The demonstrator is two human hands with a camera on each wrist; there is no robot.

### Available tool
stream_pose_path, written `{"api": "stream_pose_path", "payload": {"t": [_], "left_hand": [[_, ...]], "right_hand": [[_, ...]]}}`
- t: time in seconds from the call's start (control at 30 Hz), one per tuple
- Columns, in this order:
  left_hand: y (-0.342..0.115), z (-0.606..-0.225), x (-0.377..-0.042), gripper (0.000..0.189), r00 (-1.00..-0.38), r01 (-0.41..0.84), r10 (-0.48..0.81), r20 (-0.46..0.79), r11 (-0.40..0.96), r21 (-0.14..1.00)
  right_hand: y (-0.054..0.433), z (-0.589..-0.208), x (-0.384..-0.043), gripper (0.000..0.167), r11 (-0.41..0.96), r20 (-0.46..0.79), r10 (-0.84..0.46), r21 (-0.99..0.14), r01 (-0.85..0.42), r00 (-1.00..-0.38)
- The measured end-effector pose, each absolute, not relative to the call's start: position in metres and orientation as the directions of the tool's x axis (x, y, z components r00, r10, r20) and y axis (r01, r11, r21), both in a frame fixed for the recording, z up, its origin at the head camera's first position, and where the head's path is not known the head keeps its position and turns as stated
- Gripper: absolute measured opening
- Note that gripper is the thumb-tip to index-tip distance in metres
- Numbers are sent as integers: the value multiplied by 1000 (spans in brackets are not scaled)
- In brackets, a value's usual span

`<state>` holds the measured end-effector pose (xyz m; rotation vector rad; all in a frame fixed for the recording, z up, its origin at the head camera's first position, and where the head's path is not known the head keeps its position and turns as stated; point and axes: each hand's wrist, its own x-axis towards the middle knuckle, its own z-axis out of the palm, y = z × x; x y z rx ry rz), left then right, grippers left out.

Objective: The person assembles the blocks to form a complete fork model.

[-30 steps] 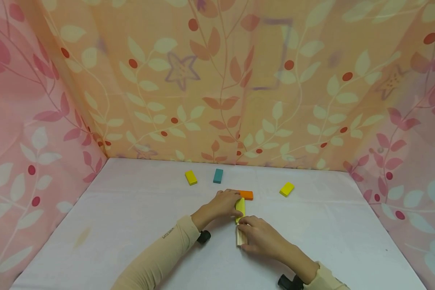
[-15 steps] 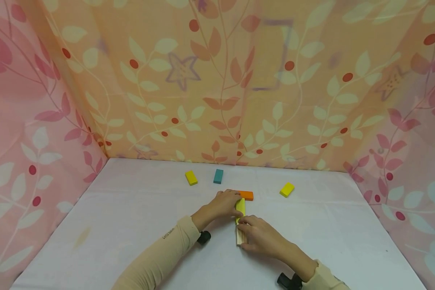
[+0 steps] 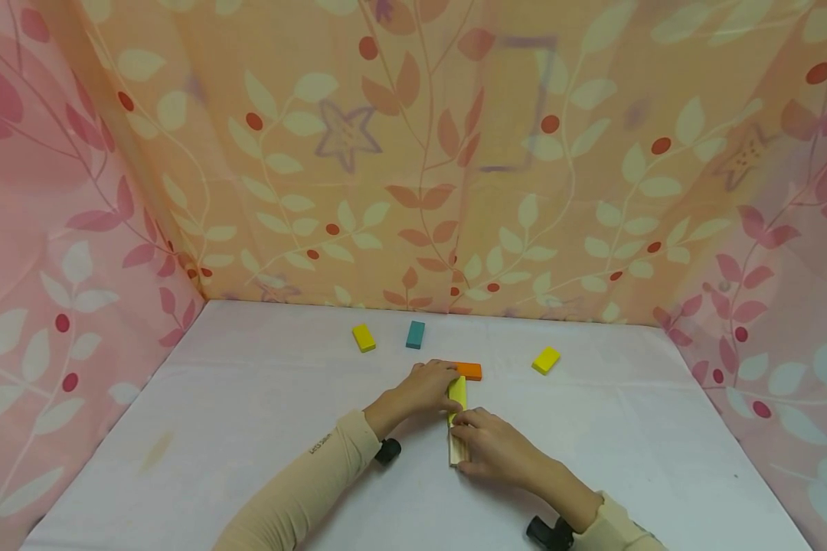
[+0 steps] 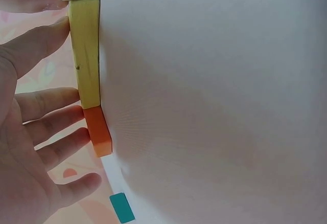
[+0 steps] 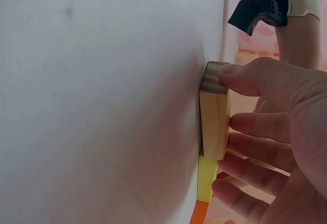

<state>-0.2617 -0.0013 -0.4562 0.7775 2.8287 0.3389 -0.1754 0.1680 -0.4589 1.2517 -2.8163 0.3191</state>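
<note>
A yellow block [image 3: 458, 389] lies on the table between an orange block [image 3: 470, 371] at its far end and a plain wooden block [image 3: 456, 455] at its near end. Over the yellow and orange blocks lies my left hand [image 3: 429, 385]. In the left wrist view its thumb meets the yellow block [image 4: 86, 55], while fairly straight fingertips touch near the seam and on the orange block [image 4: 98, 132]. My right hand [image 3: 503, 451] holds the wooden block [image 5: 214, 119], thumb at its near end and fingers along its top, the last ones over the yellow block [image 5: 207, 175].
Farther back lie a teal block [image 3: 416, 334], a left yellow block [image 3: 364, 337] and a right yellow block [image 3: 546, 360]. White cloth [image 3: 248, 398] covers the table. Floral curtains [image 3: 413, 153] enclose its back and sides. A black wrist camera [image 3: 388, 451] sits under the left sleeve.
The wooden block and my right hand have shifted very slightly away from me, toward the yellow block. My left hand and the other blocks stay where they were.
</note>
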Motion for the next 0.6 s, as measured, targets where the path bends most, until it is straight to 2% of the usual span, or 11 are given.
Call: {"api": "stream_pose_path", "payload": {"t": [0.37, 0.6], "left_hand": [[-1, -455, -262, 59, -845, 475, 519, -128, 839, 267], [0, -456, -262, 60, -845, 469, 518, -135, 838, 278]], "right_hand": [[171, -460, -177, 38, 656, 126, -714, -221, -721, -689], [173, -461, -177, 37, 638, 128, -724, -250, -728, -678]]}}
